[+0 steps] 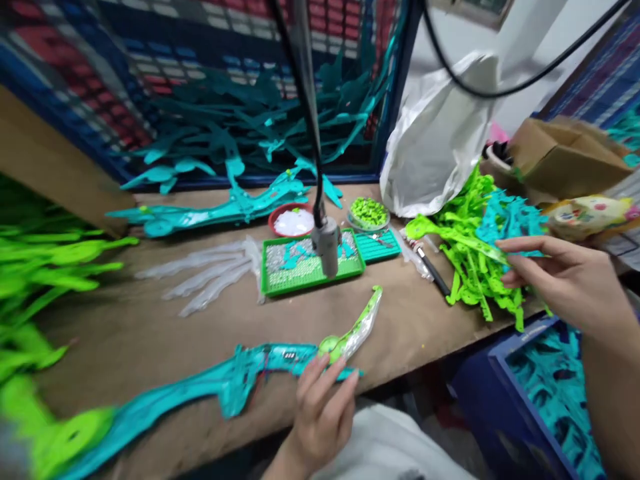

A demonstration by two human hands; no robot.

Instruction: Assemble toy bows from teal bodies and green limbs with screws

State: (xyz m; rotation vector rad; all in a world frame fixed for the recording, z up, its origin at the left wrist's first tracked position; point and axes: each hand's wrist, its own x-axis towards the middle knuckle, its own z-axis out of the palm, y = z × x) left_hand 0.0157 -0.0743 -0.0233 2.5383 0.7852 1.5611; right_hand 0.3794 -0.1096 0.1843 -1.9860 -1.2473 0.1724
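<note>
A long teal plastic shell (pixel 185 393), with wires and small parts inside, lies along the table's front edge. A large lime-green rounded piece (pixel 75 433) adjoins its left end. At its right end a curved lime-green piece (pixel 367 307) carries a clear plastic strip (pixel 360 338). My left hand (pixel 325 407) is closed over this joint, fingertips on the curved piece's round base; its thumb is hidden. Out to the right, my right hand (pixel 565 280) pinches one end of another lime-green plastic piece (pixel 457 238), raised over a heap of lime-green pieces (pixel 470 280).
A hanging tool (pixel 326 247) on a cord is above a green tray (pixel 313 288) of small parts. Behind are a red bowl (pixel 273 225) and a dish of green bits (pixel 369 213). Clear strips (pixel 210 283) lie left. A blue crate (pixel 480 380) of teal parts stands below right.
</note>
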